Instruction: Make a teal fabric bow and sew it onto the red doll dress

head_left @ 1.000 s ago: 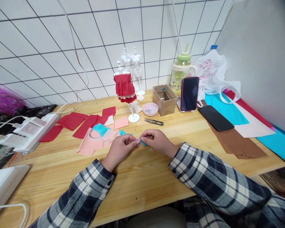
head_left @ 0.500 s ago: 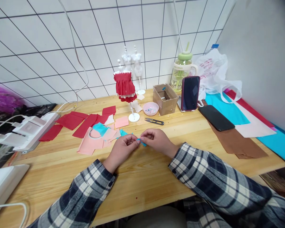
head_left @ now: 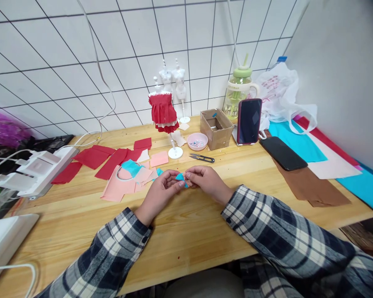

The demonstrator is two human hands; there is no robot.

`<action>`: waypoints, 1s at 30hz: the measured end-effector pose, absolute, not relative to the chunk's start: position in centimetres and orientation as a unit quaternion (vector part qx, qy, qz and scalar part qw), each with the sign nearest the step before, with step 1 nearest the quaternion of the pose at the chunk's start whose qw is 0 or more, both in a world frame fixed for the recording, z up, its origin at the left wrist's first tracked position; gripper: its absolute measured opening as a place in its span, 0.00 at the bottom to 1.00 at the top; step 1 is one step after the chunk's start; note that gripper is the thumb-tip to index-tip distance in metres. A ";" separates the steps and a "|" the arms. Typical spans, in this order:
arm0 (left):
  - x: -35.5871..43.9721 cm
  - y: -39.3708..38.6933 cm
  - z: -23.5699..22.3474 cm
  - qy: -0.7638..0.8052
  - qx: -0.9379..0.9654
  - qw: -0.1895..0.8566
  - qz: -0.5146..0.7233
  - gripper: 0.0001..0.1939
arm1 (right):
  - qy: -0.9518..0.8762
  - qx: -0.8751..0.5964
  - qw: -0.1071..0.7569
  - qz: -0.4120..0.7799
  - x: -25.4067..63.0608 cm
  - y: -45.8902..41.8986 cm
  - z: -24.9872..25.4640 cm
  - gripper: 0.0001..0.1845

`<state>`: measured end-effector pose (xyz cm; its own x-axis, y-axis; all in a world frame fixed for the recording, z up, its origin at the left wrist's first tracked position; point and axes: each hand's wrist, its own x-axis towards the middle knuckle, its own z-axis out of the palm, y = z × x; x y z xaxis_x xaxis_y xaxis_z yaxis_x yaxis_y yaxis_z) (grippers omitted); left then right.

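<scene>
While left hand (head_left: 161, 191) and right hand (head_left: 207, 182) sit close together above the table (head_left: 186, 236), both pinch one small blue scrap (head_left: 180, 177) between them; apparent step: shaping by fingertip; next move likely calls for steady, light pressure.

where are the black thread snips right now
In the head view, the black snips lie just right of centre on the wooden table, between the pink bowl and the right hand.
</scene>
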<state>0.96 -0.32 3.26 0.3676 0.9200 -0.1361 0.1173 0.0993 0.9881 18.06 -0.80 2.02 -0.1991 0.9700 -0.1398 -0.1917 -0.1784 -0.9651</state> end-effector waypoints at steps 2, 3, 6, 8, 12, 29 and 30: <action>1.1 -0.3 3.1 0.448 0.581 0.600 0.319 0.18 | -0.424 -0.427 0.472 0.644 18.0 -0.8 1.9 0.13; 1.2 -0.3 3.0 0.448 0.583 0.600 0.315 0.18 | -0.420 -0.426 0.475 0.645 17.9 -0.8 1.9 0.14; 1.2 -0.3 2.9 0.444 0.582 0.601 0.322 0.16 | -0.422 -0.437 0.474 0.638 18.0 -0.9 2.0 0.14; 1.1 -0.3 2.8 0.442 0.575 0.607 0.325 0.16 | -0.444 -0.442 0.466 0.625 18.0 -1.0 2.3 0.13; 1.0 -0.3 2.9 0.454 0.573 0.608 0.310 0.16 | -0.529 -0.456 0.464 0.545 18.2 -1.1 2.5 0.09; 0.5 0.1 2.5 0.448 0.525 0.639 0.340 0.17 | -0.620 -0.504 0.377 0.469 18.8 -0.7 2.0 0.08; 0.4 0.1 2.4 0.449 0.527 0.635 0.342 0.17 | -0.624 -0.506 0.377 0.461 18.9 -0.7 1.9 0.08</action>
<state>0.43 0.13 2.40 0.3623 0.9080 -0.2103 0.0382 0.2110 0.9767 18.88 -0.69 1.93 -0.2046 0.9788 0.0043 0.2844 0.0637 -0.9566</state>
